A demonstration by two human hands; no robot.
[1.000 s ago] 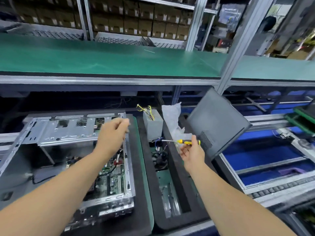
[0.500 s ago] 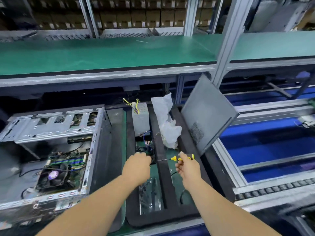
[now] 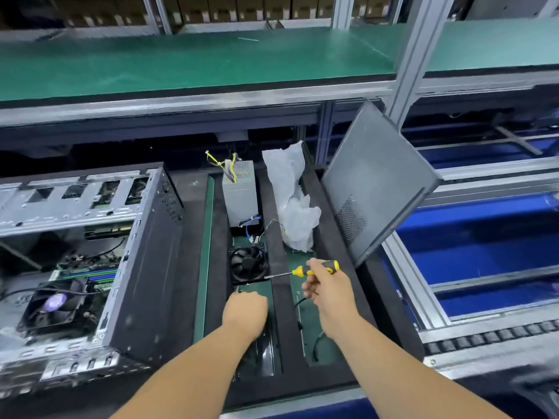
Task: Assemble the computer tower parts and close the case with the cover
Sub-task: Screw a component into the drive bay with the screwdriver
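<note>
The open computer case point(image 3: 145, 261) lies on its side at the left, its motherboard and CPU fan point(image 3: 57, 303) exposed. To its right is a black foam tray point(image 3: 279, 313) holding a grey power supply point(image 3: 240, 195), a black fan point(image 3: 248, 264) and a crumpled plastic bag point(image 3: 295, 204). The dark side cover point(image 3: 375, 182) leans upright at the tray's right edge. My right hand point(image 3: 329, 291) grips a yellow-and-black screwdriver point(image 3: 314, 267), tip pointing left toward the fan. My left hand point(image 3: 245, 309) is curled down into the tray's left compartment just below the fan; what its fingers hold is hidden.
A green shelf point(image 3: 196, 58) runs across above the bench, carried by an aluminium post point(image 3: 414, 62). Blue conveyor bays point(image 3: 484, 243) with metal rails lie to the right. Loose black cables point(image 3: 314, 343) lie in the tray's right compartment.
My left hand left the case and came down into the tray's left compartment, sliding nearer below the fan. My right hand lowered with the screwdriver. The view shifted right toward the tray.
</note>
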